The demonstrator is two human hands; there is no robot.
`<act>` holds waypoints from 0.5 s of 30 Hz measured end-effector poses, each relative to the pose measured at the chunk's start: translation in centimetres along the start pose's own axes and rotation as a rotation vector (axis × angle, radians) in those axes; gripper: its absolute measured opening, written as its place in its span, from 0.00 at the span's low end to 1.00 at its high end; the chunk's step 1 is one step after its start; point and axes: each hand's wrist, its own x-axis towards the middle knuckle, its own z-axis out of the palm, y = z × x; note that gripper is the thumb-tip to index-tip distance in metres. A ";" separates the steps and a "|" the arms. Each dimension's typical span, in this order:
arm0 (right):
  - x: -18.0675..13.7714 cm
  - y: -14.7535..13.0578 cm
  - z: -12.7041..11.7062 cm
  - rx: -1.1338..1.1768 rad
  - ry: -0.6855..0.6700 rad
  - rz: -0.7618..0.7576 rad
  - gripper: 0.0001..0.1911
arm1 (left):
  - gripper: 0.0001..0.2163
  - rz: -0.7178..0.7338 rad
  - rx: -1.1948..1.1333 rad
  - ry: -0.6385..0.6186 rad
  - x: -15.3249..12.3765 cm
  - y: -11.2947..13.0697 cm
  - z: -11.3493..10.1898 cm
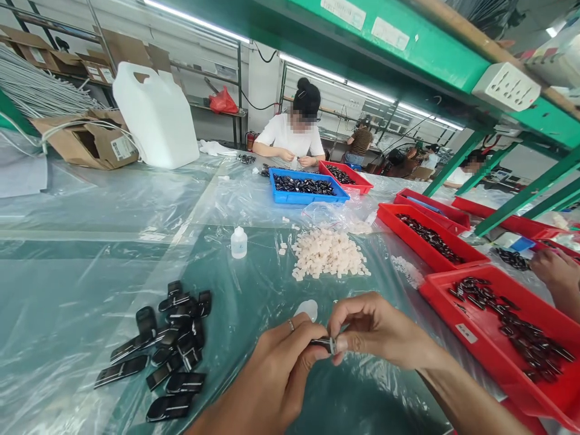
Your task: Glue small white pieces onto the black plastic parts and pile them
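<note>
My left hand [285,356] is closed around a small black glossy part [321,343], thumb and forefinger pressing its sides. At the part's right end, the thumb and fingers of my right hand [369,329] pinch it, and a pale edge [333,345] shows there. My fingertips hide much of both. Just beyond my hands lies a small clear-whitish puddle or disc [308,310]. Further off is a heap of small cream-coloured pieces [330,254]. Left of my hands, several black glossy parts [174,344] lie in a loose pile on the plastic-covered table [235,314].
A small white bottle [239,243] stands upright ahead. Red trays [489,344] with black parts line the right side, near another person's hand [557,272]. Across the table, a person [290,136] works behind a blue tray [299,197]. A white jug [156,121] stands back left.
</note>
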 end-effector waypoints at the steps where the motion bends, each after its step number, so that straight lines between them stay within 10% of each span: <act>1: 0.1 0.1 -0.1 0.017 -0.015 0.004 0.10 | 0.10 0.000 -0.008 -0.007 0.0 0.1 -0.1; 15: -0.2 -0.1 0.6 0.026 0.019 0.028 0.08 | 0.13 -0.004 0.014 -0.011 -0.3 0.9 -0.3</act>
